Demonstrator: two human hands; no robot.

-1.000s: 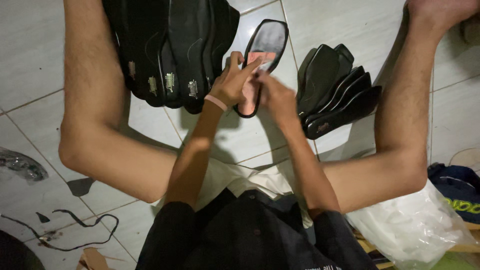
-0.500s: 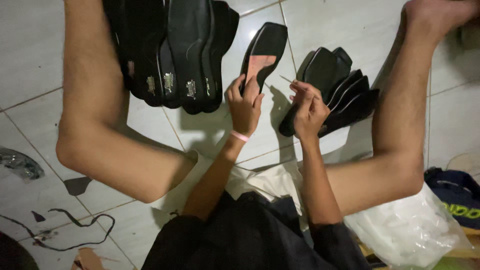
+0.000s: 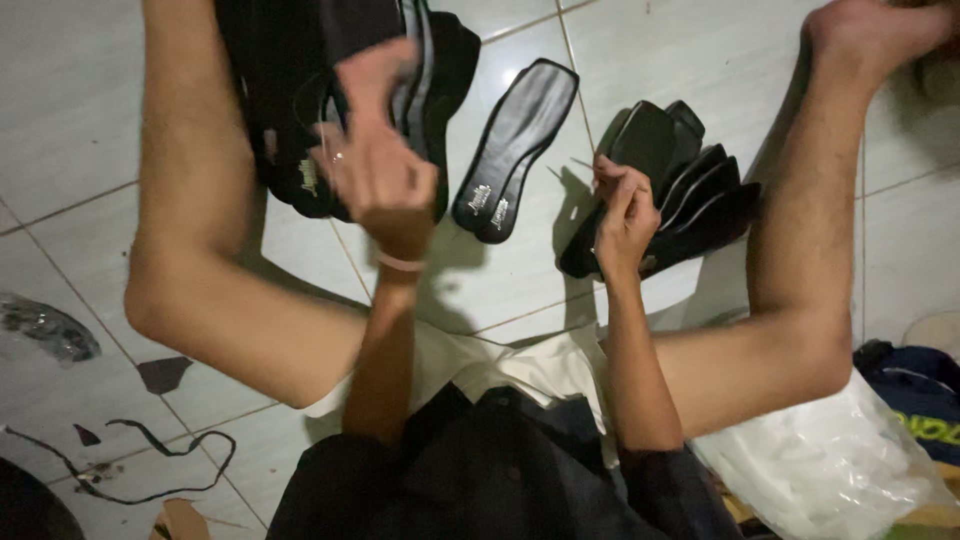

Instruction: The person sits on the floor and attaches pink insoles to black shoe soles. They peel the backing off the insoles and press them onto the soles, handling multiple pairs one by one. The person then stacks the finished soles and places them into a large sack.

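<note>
A: What's the biggest thing down there?

B: The far-left stack of black insoles [image 3: 300, 110], overlapping in a loose fan on the pale floor tiles [image 3: 60, 110]. Small light labels show near their heel ends.

A: And the next?

B: A smaller fan of black insoles [image 3: 690, 190] at the right, between the person's bare legs, lying on edge against one another.

A: The single one?

B: One insole [image 3: 515, 150] lies flat on the tile between the two stacks, apart from both. It has a grey top, a black rim and a light label at its near end.

A: The hands?

B: The left hand [image 3: 375, 165] is raised over the left stack, blurred, fingers loosely spread, gripping nothing I can see. The right hand [image 3: 625, 215] is curled at the near-left edge of the right stack, fingertips pinched on something thin; I cannot tell what.

A: Any containers?

B: A crumpled clear plastic bag [image 3: 830, 460] lies near right; its contents are not readable. Dark scraps and a thin strip [image 3: 150, 470] lie near left.
</note>
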